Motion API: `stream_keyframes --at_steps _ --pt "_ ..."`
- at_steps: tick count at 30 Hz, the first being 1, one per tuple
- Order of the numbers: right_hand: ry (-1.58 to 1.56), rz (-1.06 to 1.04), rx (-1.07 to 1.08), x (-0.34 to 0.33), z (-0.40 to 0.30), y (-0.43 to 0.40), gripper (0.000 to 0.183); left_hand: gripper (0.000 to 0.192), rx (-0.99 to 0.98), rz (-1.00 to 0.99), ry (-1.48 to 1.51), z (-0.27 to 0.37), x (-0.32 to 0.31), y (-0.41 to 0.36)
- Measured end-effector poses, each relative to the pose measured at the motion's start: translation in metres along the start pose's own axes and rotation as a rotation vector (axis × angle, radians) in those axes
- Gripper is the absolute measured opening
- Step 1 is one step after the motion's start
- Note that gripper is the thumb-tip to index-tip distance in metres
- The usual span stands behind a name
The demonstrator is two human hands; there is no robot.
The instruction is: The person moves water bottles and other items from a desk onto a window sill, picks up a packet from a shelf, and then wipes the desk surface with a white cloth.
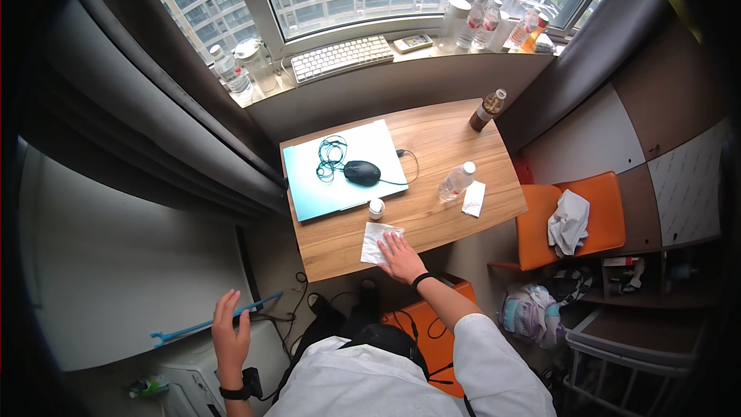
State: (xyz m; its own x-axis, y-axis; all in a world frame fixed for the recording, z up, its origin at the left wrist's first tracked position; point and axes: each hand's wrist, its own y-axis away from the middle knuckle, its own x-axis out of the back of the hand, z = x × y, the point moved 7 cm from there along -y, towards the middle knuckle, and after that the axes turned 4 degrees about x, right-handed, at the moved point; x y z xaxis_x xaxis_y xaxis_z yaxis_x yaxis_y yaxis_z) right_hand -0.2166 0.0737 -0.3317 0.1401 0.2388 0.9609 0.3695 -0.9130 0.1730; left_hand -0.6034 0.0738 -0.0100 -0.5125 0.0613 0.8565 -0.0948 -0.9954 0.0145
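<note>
My right hand [398, 256] lies flat with fingers spread on a white tissue [373, 240] near the front edge of the wooden table [336, 255]. Just beyond the tissue stands a small white container [376, 209]. Behind that, a black computer mouse [362, 173] and its coiled cable rest on a pale closed laptop [307, 185]. To the right are a clear plastic bottle [456, 182] and a folded paper [474, 199] beside it. My left hand [230, 330] is raised off the table at the lower left, fingers apart, holding nothing.
A bottle with dark contents [488, 110] stands at the table's far right corner. The windowsill bears a white keyboard [343, 59] and several bottles. An orange chair [602, 208] with a white cloth [569, 223] is at the right. A blue rod [202, 327] lies behind my left hand.
</note>
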Motion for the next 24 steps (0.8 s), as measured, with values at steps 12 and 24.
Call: stream_keyframes --at_steps 12,24 --pt "-0.02 0.086 -0.423 0.003 0.109 0.056 0.082 0.04 -0.031 0.051 0.006 0.002 -0.003 0.001" --pt "0.005 0.048 -0.129 -0.01 0.015 0.042 0.086 0.039 -0.001 0.043 0.086 0.011 -0.01 0.002"
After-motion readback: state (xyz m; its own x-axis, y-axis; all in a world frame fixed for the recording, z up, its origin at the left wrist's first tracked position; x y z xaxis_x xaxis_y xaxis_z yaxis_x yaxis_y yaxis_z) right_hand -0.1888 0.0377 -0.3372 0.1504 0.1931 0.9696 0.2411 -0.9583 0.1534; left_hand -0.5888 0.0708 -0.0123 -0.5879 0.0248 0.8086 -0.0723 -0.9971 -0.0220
